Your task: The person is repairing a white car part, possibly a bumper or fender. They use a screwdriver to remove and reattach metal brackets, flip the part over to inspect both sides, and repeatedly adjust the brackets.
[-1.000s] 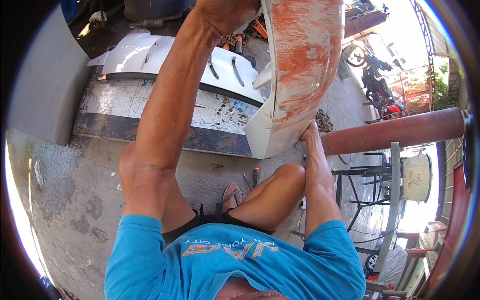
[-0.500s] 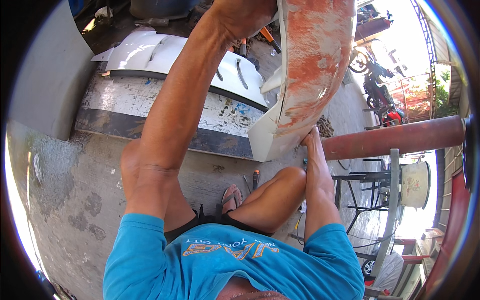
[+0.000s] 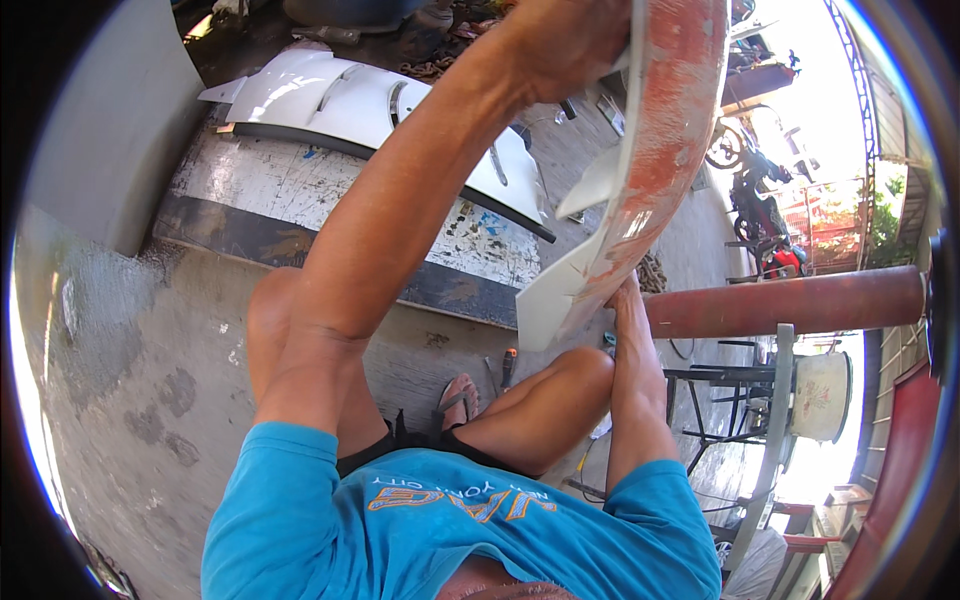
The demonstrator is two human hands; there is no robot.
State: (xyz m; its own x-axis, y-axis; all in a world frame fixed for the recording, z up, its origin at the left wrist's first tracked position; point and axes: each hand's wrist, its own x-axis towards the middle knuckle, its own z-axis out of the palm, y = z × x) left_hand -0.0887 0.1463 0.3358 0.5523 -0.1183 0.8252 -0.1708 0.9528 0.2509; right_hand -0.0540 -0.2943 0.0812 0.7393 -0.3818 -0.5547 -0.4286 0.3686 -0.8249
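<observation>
A long curved vehicle body panel [image 3: 672, 140], white with worn reddish-orange patches, is held up off the floor in front of me. Its pointed white end flap [image 3: 550, 295] hangs nearest my knees. My left hand [image 3: 578, 45] grips the panel's left edge at the top of the view, its fingertips hidden and slightly blurred. At the lower right edge my right hand [image 3: 626, 292] holds the panel, most of its fingers out of sight behind it. Left of it, a second white panel with curved slots [image 3: 300, 95] lies on a scuffed low board [image 3: 240, 190].
A red pipe-like cylinder [image 3: 780, 303] stands close beside my right forearm. A screwdriver [image 3: 509, 366] lies on the concrete by my sandalled foot [image 3: 459, 400]. A large grey panel [image 3: 115, 120] leans at the left. A metal frame [image 3: 772, 440] and motorcycle [image 3: 765, 205] are farther right.
The curved panel has shifted right and turned, showing its face more narrowly and its end flap more to the left. My left hand has moved right with it; my right hand is nearly in place.
</observation>
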